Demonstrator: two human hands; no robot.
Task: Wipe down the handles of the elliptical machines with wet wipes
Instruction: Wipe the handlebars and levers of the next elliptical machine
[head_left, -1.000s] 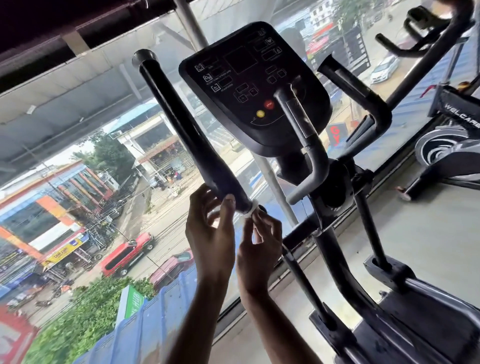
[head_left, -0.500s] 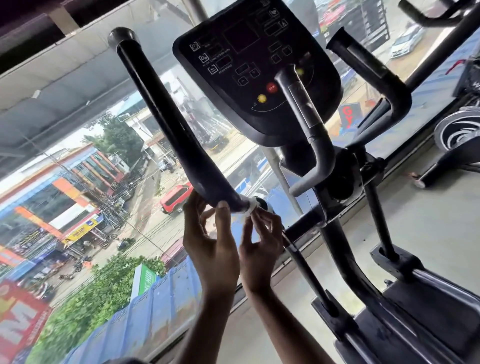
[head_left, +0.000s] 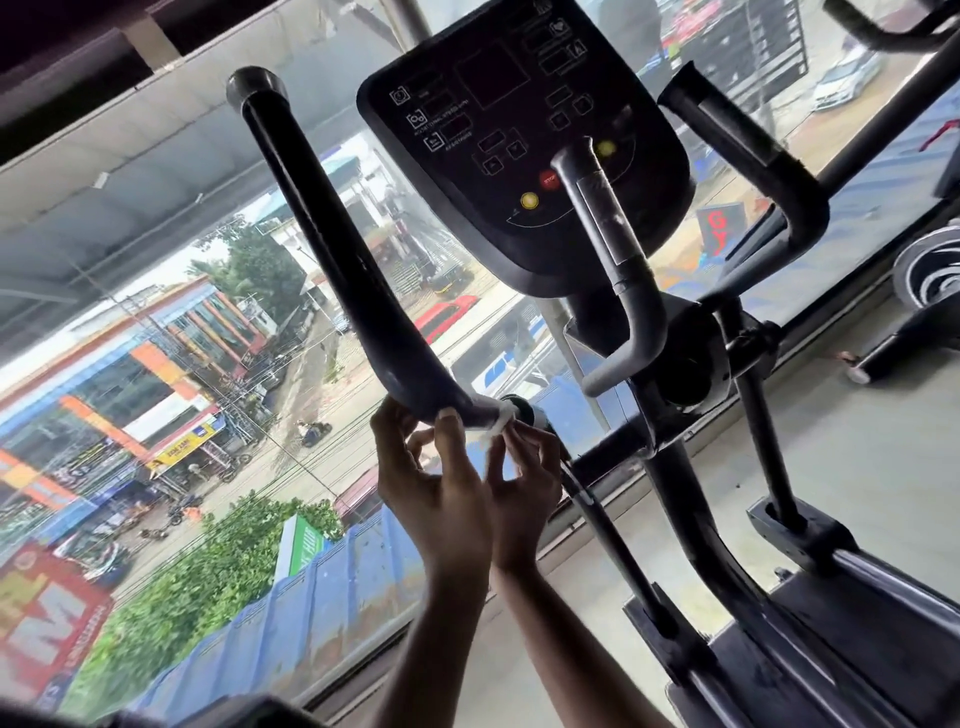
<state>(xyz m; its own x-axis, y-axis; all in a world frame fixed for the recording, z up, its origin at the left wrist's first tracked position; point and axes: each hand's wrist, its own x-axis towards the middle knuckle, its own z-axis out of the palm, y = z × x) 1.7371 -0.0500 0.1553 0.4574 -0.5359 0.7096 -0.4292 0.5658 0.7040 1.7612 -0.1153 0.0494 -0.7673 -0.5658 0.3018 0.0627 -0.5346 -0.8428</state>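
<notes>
Two hands work a small crumpled white wet wipe (head_left: 491, 422) at the lower end of a long black padded handle (head_left: 332, 244) on the left side of the black elliptical machine (head_left: 680, 478).

The left hand (head_left: 434, 483) grasps the handle from below, its thumb pressed on the front just beside the wipe and its other fingers curled round behind. The right hand (head_left: 527, 480) pinches the wipe between thumb and fingertips, holding it against the handle where the padding ends. The handle slants up and to the left, ending in a rounded cap. To its right is the black console panel with red and yellow buttons (head_left: 519, 145), with a grey curved fixed grip (head_left: 618, 260) in front of it. A second black padded handle (head_left: 737, 135) stands at the machine's right side. A large glass window (head_left: 182, 415) behind shows a street.
</notes>
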